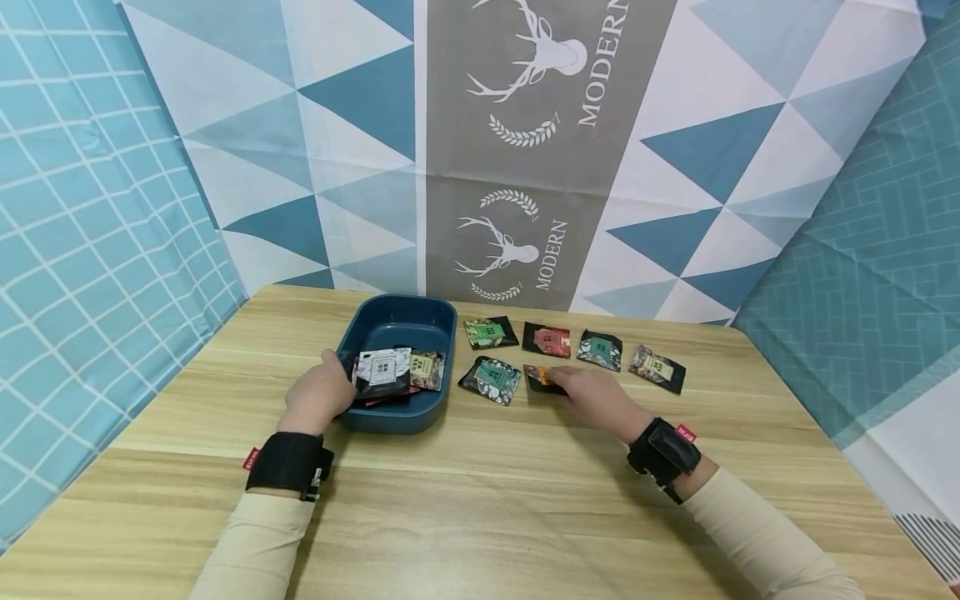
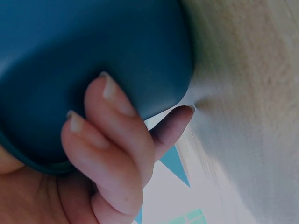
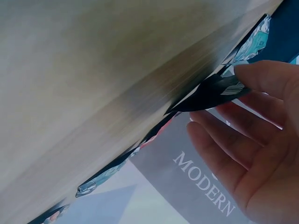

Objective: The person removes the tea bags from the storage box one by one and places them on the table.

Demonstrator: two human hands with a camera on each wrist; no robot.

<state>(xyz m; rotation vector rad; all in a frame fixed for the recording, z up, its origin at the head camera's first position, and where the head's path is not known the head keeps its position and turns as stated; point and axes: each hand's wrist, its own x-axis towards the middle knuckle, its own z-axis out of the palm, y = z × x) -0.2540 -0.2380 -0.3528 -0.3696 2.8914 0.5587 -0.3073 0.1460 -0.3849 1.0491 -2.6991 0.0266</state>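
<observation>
My left hand (image 1: pixel 321 393) grips the left side of a dark blue plastic bin (image 1: pixel 401 422); in the left wrist view its fingers curl against the bin's outer wall (image 2: pixel 154 60). Inside the bin lie a white-and-black packet (image 1: pixel 384 368), a packet with a tan label (image 1: pixel 426 372) and a partly covered red edge beneath. My right hand (image 1: pixel 600 398) pinches a small black packet with an orange label (image 1: pixel 536 378) between thumb and fingers. The right wrist view shows that packet's dark back (image 3: pixel 210 93) tilted, close to the tabletop. Part of it is hidden by the fingers.
Right of the bin lies a teal-label packet (image 1: pixel 491 380). Behind it, a row holds a green packet (image 1: pixel 489 332), a red one (image 1: pixel 547 340), another teal one (image 1: pixel 600 349) and a tan-label one (image 1: pixel 657 369). A patterned backdrop (image 1: pixel 360 192) stands behind the wooden table (image 1: pixel 465 517).
</observation>
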